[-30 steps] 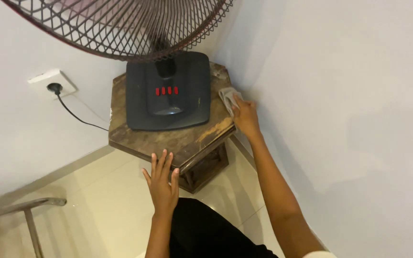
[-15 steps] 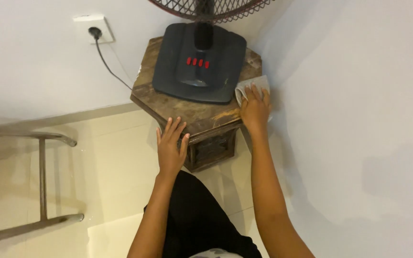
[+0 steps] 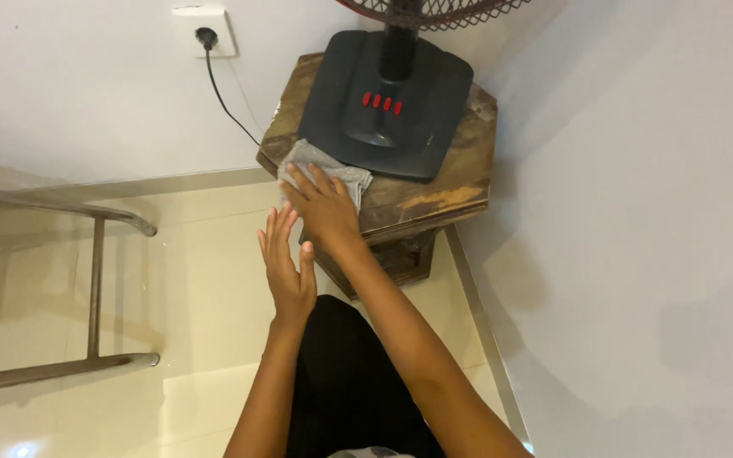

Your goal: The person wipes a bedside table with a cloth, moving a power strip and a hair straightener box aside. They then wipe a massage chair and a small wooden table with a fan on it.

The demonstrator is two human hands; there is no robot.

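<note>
The right hand [image 3: 324,208] lies flat, fingers spread, pressing a grey cloth [image 3: 326,171] on the near left edge of a worn wooden table [image 3: 434,197]. The left hand [image 3: 286,263] hovers open beside it, holding nothing. A fan base [image 3: 388,102] stands on the table, in a white-walled corner over glossy tiles [image 3: 205,288].

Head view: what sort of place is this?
Likely a room corner in a home: a fan base on a small wooden side table, a wall socket, glossy floor tiles.
</note>
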